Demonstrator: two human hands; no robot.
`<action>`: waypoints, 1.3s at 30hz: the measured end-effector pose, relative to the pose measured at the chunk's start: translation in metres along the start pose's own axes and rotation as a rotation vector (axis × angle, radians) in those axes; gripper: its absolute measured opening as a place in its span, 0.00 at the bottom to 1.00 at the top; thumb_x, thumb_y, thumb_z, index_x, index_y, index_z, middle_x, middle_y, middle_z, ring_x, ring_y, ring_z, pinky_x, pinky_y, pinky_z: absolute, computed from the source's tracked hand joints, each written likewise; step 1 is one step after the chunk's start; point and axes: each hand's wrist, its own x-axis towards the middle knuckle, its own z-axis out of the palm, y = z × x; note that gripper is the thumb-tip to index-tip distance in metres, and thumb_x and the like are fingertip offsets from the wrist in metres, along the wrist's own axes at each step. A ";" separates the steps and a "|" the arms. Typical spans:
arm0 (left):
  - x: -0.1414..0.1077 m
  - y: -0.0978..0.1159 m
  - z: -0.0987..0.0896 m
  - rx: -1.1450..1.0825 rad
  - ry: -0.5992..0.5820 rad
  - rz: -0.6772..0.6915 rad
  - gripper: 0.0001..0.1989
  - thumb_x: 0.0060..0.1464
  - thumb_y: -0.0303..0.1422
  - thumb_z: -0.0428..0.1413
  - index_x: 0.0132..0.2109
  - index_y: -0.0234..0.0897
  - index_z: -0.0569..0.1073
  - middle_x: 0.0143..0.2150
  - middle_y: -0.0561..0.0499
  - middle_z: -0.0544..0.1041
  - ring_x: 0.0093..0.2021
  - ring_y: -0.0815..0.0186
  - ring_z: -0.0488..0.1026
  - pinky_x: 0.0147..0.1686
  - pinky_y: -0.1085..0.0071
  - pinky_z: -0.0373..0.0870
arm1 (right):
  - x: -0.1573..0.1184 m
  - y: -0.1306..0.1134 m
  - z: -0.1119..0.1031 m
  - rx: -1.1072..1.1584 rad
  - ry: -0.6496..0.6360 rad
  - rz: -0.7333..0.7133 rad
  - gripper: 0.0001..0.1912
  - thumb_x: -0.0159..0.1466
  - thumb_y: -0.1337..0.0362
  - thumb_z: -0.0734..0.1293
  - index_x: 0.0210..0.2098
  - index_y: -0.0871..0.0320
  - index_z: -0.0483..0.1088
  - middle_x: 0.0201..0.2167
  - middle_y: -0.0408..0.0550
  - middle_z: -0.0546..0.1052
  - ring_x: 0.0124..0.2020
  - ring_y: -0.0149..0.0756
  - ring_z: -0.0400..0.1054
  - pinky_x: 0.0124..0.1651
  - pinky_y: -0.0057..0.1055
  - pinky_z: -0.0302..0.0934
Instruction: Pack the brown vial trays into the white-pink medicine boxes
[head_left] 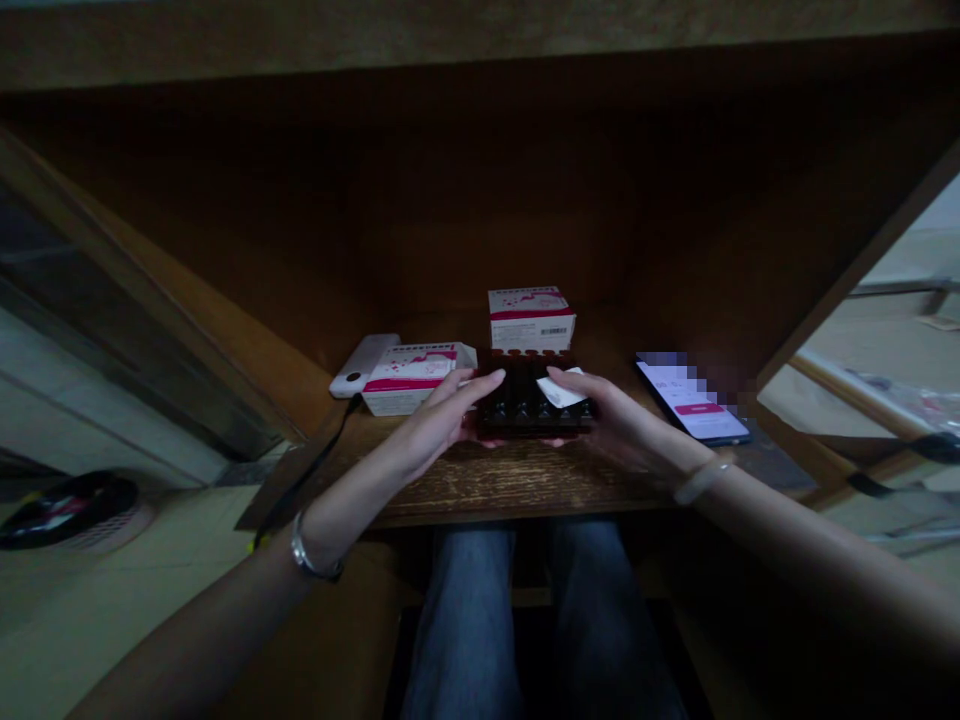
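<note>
currently, left hand (444, 415) and right hand (616, 410) clamp the tray (521, 402), paper (561, 390) by the right thumb; box (531, 325) behind tray, carton (411, 380) left of it, progress unclear.

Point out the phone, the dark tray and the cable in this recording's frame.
phone (694, 408): head view, on the pink bar on its lit screen
dark tray (523, 410): head view, on its ridged middle
cable (313, 466): head view, midway along its black length
</note>
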 end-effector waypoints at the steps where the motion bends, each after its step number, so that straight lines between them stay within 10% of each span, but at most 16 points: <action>1: 0.000 -0.001 0.002 -0.022 0.026 -0.019 0.20 0.53 0.43 0.63 0.46 0.37 0.67 0.37 0.50 0.76 0.32 0.66 0.74 0.29 0.70 0.73 | -0.004 -0.001 0.002 -0.045 0.010 -0.013 0.11 0.63 0.57 0.70 0.40 0.59 0.74 0.32 0.47 0.78 0.29 0.35 0.72 0.24 0.29 0.71; 23: 0.000 -0.027 0.009 0.186 -0.064 -0.163 0.21 0.57 0.35 0.58 0.55 0.34 0.64 0.32 0.51 0.76 0.24 0.70 0.73 0.20 0.76 0.71 | -0.004 0.005 -0.063 -0.924 0.474 -0.114 0.14 0.66 0.50 0.61 0.37 0.54 0.62 0.19 0.39 0.68 0.13 0.30 0.61 0.14 0.27 0.55; 39: 0.001 -0.032 0.005 0.394 0.048 -0.083 0.23 0.51 0.43 0.62 0.50 0.36 0.68 0.28 0.55 0.70 0.21 0.70 0.70 0.12 0.78 0.58 | 0.021 0.001 -0.084 -1.587 0.692 -0.054 0.30 0.67 0.49 0.61 0.58 0.66 0.58 0.43 0.67 0.77 0.44 0.59 0.74 0.42 0.46 0.64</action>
